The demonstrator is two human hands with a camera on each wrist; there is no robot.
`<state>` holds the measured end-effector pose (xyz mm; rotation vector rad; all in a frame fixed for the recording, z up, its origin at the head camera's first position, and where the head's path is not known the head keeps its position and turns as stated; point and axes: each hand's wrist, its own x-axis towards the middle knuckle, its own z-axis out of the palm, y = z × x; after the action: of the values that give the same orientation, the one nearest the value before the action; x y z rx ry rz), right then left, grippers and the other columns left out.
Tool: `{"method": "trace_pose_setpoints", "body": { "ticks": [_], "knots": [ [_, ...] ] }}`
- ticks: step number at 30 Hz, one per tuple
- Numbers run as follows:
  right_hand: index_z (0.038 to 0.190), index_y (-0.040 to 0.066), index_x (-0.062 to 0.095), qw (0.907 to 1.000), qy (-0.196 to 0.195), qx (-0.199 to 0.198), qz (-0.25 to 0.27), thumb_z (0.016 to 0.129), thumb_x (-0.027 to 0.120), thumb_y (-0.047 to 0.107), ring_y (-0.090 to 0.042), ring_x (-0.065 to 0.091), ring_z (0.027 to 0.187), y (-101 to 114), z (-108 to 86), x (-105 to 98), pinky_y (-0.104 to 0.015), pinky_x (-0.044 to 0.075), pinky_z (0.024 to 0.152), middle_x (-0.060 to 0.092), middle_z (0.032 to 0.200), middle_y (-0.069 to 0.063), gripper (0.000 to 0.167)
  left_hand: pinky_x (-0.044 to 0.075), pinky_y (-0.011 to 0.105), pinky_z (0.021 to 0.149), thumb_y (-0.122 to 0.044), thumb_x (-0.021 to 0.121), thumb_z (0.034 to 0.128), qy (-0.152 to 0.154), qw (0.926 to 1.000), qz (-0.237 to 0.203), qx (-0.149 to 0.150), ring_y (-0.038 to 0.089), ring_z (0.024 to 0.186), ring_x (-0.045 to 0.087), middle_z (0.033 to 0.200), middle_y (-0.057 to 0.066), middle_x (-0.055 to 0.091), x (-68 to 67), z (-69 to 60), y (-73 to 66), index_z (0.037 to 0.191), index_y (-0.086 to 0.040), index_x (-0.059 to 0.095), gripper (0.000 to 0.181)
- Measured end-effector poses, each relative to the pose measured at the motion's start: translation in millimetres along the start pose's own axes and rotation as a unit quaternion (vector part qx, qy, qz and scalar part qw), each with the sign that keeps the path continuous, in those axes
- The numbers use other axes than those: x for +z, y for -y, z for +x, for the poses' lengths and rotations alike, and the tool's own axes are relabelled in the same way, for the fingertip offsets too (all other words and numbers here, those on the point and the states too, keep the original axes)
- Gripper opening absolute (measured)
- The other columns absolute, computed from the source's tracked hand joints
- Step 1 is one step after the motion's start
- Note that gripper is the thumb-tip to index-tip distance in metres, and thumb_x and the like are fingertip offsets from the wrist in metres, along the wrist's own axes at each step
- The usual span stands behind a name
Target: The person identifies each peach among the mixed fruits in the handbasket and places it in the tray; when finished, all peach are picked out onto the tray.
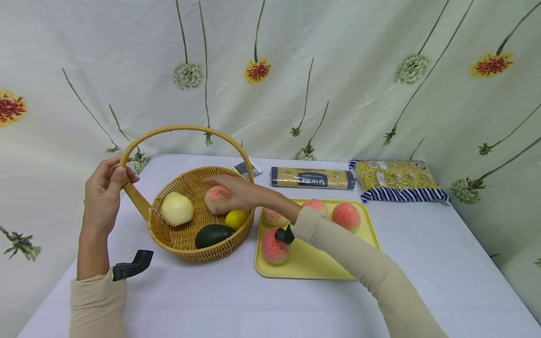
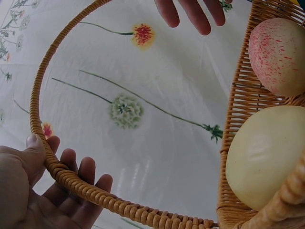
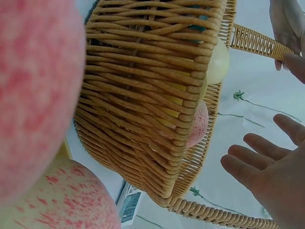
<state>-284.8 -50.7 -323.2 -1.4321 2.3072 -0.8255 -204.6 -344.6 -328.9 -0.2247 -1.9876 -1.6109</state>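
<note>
A wicker basket point(image 1: 198, 253) stands at the left of the table. My left hand point(image 1: 103, 188) holds its tall arched handle point(image 1: 186, 127) on the left side, thumb in front and fingers behind, as the left wrist view shows. Inside lie a pale yellow-green round fruit point(image 1: 177, 209), a speckled pink peach point(image 1: 216, 195), a lemon point(image 1: 235, 219) and a dark green avocado point(image 1: 213, 235). My right hand point(image 1: 241, 192) reaches over the basket beside the peach. Its fingers point(image 3: 248, 162) are spread and fairly straight, apart from the peach in the right wrist view.
Right of the basket, a yellow tray point(image 1: 313, 270) bears several peaches point(image 1: 275, 246); my right forearm passes over it. Behind it lie a packet of spaghetti point(image 1: 313, 178) and a bag of short pasta point(image 1: 397, 176). A small printed packet point(image 1: 249, 167) lies behind the basket. A flowered cloth hangs behind.
</note>
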Motion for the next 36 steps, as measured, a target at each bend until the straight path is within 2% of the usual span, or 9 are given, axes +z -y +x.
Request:
{"method": "trace_pose_setpoints", "body": {
  "ticks": [5,12,18,30,36],
  "knots": [
    [0.149,0.013,0.030,0.9995,0.008,0.029,-0.004,0.088,0.067,0.025,-0.022,0.032,0.139,-1,4.6,0,-0.033,0.033,0.109,0.031,0.152,-0.008,0.073,0.046,0.009,0.082,-0.014,0.050,0.0992,0.003,1.0000,-0.002,0.000,0.009,0.086,0.061,0.091,0.004,0.057,0.8,0.1,0.3,0.128,-0.006,0.056,0.031],
    [0.149,0.007,0.027,0.9980,0.027,0.056,-0.015,0.088,0.066,0.025,-0.021,0.032,0.139,-7,12.2,2,-0.030,0.030,0.111,0.032,0.152,-0.011,0.075,0.045,0.010,0.082,-0.015,0.048,0.0999,-0.001,0.9993,0.036,0.004,0.008,0.087,0.060,0.090,0.003,0.057,1.3,1.0,1.0,0.129,-0.006,0.055,0.031],
    [0.149,0.008,0.027,0.9963,0.037,0.074,-0.023,0.089,0.067,0.023,-0.023,0.035,0.137,-12,19.0,0,-0.029,0.034,0.108,0.032,0.152,-0.013,0.074,0.046,0.010,0.082,-0.014,0.049,0.0996,-0.001,0.9998,0.019,0.008,0.009,0.086,0.060,0.090,0.004,0.057,2.3,1.0,0.6,0.128,-0.005,0.056,0.030],
    [0.150,0.010,0.026,0.9907,0.068,0.099,-0.064,0.091,0.066,0.026,-0.021,0.034,0.138,-9,31.4,-4,-0.030,0.035,0.107,0.032,0.153,-0.010,0.073,0.046,0.009,0.082,-0.015,0.049,0.0996,-0.001,0.9997,0.023,0.001,0.009,0.086,0.060,0.090,0.003,0.057,0.3,-0.3,1.1,0.128,-0.006,0.056,0.030],
    [0.150,0.010,0.027,0.9883,0.079,0.112,-0.067,0.090,0.067,0.023,-0.022,0.035,0.137,-8,37.8,-7,-0.031,0.036,0.107,0.032,0.153,-0.011,0.074,0.046,0.009,0.082,-0.014,0.049,0.0997,-0.001,0.9996,0.027,0.001,0.009,0.086,0.060,0.090,0.003,0.057,-0.3,-0.2,0.6,0.128,-0.007,0.056,0.030]
  ]
}}
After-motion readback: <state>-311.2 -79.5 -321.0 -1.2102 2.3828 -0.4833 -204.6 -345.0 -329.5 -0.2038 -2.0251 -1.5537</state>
